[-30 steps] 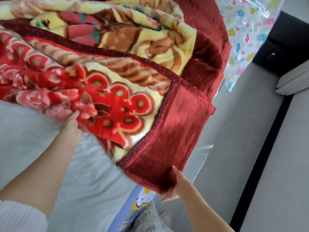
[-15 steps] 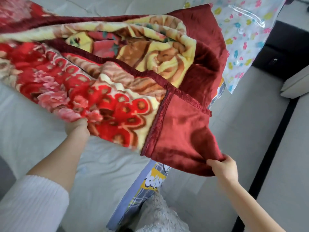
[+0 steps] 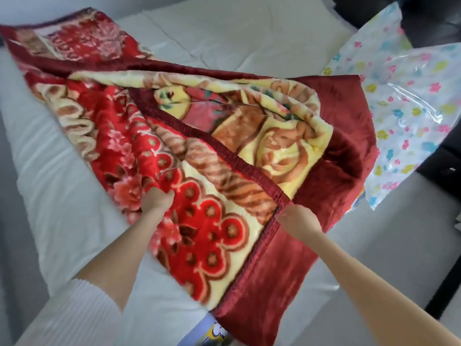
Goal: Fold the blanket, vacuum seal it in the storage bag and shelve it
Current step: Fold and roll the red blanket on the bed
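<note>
A thick red, cream and maroon floral blanket (image 3: 224, 136) lies bunched and partly doubled over on the white bed (image 3: 62, 186). My left hand (image 3: 157, 201) grips the red flowered part near its lower left. My right hand (image 3: 298, 221) grips the dark red trimmed edge at the lower right. The clear storage bag (image 3: 409, 116) with small coloured flower prints lies flat at the right, its near side tucked under the blanket's maroon edge.
A grey floor (image 3: 389, 258) runs along the bed's right side. Dark furniture (image 3: 439, 21) stands at the top right corner beyond the bag. A blue printed cloth (image 3: 212, 333) shows below the blanket at the bottom.
Both hands have carried the blanket's near edge forward and up over the bed. My right hand went from the low corner to the trimmed seam higher up. More of the bed and bag shows.
</note>
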Demonstrator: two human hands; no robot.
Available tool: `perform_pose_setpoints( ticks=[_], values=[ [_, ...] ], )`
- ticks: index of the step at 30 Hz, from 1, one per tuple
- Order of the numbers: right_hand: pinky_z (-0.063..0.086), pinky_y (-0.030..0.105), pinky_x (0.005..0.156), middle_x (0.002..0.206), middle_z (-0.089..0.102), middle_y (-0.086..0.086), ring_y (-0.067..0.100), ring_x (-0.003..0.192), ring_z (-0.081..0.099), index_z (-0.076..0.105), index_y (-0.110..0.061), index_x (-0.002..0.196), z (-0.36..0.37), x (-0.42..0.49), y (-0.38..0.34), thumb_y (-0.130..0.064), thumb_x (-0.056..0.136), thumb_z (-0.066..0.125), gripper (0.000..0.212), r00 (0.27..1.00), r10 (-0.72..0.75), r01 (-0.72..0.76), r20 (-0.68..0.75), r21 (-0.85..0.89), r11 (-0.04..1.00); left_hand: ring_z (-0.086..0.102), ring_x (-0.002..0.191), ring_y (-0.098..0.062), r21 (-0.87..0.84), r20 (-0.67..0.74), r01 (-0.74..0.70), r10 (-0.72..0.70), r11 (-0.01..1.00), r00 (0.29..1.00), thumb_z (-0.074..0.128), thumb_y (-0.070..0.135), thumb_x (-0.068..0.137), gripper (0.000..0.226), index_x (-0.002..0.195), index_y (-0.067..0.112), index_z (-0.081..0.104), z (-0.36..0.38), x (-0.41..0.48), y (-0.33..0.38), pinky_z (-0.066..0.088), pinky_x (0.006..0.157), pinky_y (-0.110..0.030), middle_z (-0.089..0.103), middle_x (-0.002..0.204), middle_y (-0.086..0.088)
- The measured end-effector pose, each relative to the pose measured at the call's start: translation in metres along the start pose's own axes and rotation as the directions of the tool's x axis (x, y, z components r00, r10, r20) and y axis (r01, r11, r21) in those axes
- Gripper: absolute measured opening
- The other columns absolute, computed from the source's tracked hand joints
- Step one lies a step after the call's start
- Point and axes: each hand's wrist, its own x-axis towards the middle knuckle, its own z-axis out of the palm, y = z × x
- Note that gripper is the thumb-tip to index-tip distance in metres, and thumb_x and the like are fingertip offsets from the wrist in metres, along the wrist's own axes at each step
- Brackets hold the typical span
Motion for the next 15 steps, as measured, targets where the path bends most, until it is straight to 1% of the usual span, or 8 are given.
perform_pose_setpoints(
  ticks=[3, 6, 7, 8, 9, 11, 13, 15],
  values=[
    [0.046, 0.029, 0.069, 0.109, 0.065, 0.002, 0.025, 0.098, 0.061, 0.065, -0.017, 0.112, -0.025, 0.073, -0.034, -0.038, 0.093, 0.051, 0.031, 0.993, -0.112, 0.112, -0.028, 0.014, 0.994, 0.062, 0.094, -0.038, 0.048, -0.048, -0.094, 0.097, 0.994, 0.994, 0.045, 0.032, 0.096, 0.044, 0.086, -0.005, 0.067, 0.002, 0.039, 0.052, 0.044, 0.073, -0.036, 0.067, 0.093, -0.021],
    [0.049, 0.032, 0.075, 0.112, 0.064, 0.005, 0.026, 0.102, 0.059, 0.062, -0.014, 0.117, -0.04, 0.135, -0.054, -0.038, 0.095, 0.049, 0.035, 0.987, -0.155, 0.154, -0.038, -0.018, 0.988, 0.062, 0.09, -0.039, 0.02, -0.095, -0.19, 0.191, 0.982, 0.977, 0.046, 0.029, 0.095, 0.041, 0.075, -0.002, 0.065, 0.011, 0.078, 0.1, 0.043, 0.069, -0.037, 0.065, 0.082, -0.02],
    [0.049, 0.031, 0.075, 0.113, 0.063, 0.005, 0.026, 0.103, 0.059, 0.06, -0.014, 0.119, -0.042, 0.153, -0.058, -0.039, 0.095, 0.048, 0.036, 0.987, -0.157, 0.157, -0.029, -0.02, 0.987, 0.061, 0.091, -0.038, 0.007, -0.113, -0.208, 0.208, 0.978, 0.972, 0.048, 0.029, 0.094, 0.04, 0.077, -0.002, 0.065, 0.016, 0.091, 0.114, 0.043, 0.07, -0.037, 0.066, 0.083, -0.02],
    [0.047, 0.03, 0.075, 0.114, 0.063, 0.004, 0.025, 0.103, 0.058, 0.058, -0.014, 0.121, -0.042, 0.171, -0.061, -0.04, 0.095, 0.048, 0.038, 0.987, -0.159, 0.159, -0.01, -0.014, 0.987, 0.061, 0.092, -0.038, 0.001, -0.126, -0.206, 0.205, 0.979, 0.971, 0.048, 0.031, 0.094, 0.04, 0.08, -0.003, 0.065, 0.021, 0.105, 0.128, 0.044, 0.072, -0.037, 0.067, 0.087, -0.019],
    [0.045, 0.029, 0.074, 0.114, 0.063, 0.004, 0.024, 0.104, 0.058, 0.057, -0.015, 0.123, -0.04, 0.188, -0.064, -0.04, 0.094, 0.049, 0.04, 0.987, -0.162, 0.162, 0.006, 0.0, 0.987, 0.061, 0.092, -0.037, -0.01, -0.13, -0.193, 0.19, 0.981, 0.973, 0.047, 0.032, 0.095, 0.042, 0.078, -0.003, 0.063, 0.027, 0.117, 0.14, 0.045, 0.073, -0.037, 0.066, 0.085, -0.018],
    [0.045, 0.028, 0.077, 0.113, 0.064, 0.002, 0.022, 0.106, 0.058, 0.052, -0.015, 0.129, -0.03, 0.222, -0.07, -0.043, 0.093, 0.05, 0.045, 0.984, -0.173, 0.172, 0.04, 0.016, 0.985, 0.062, 0.083, -0.036, -0.02, -0.131, -0.157, 0.153, 0.987, 0.98, 0.045, 0.033, 0.096, 0.047, 0.061, 0.002, 0.051, 0.04, 0.141, 0.159, 0.043, 0.064, -0.035, 0.057, 0.064, -0.01],
    [0.045, 0.028, 0.082, 0.116, 0.063, 0.002, 0.021, 0.108, 0.058, 0.043, -0.014, 0.138, -0.014, 0.254, -0.075, -0.048, 0.093, 0.049, 0.056, 0.973, -0.203, 0.207, 0.107, -0.028, 0.978, 0.062, 0.074, -0.035, -0.015, -0.133, -0.119, 0.116, 0.993, 0.984, 0.043, 0.036, 0.096, 0.051, 0.054, 0.007, 0.041, 0.054, 0.168, 0.17, 0.038, 0.055, -0.033, 0.046, 0.053, -0.004],
    [0.046, 0.03, 0.084, 0.122, 0.06, 0.005, 0.024, 0.111, 0.057, 0.035, -0.012, 0.142, 0.005, 0.28, -0.081, -0.051, 0.092, 0.049, 0.065, 0.96, -0.205, 0.219, 0.19, -0.053, 0.974, 0.061, 0.069, -0.033, -0.01, -0.15, -0.094, 0.091, 0.996, 0.984, 0.042, 0.038, 0.096, 0.052, 0.057, 0.004, 0.047, 0.067, 0.193, 0.175, 0.039, 0.054, -0.032, 0.049, 0.054, -0.005]
  ],
)
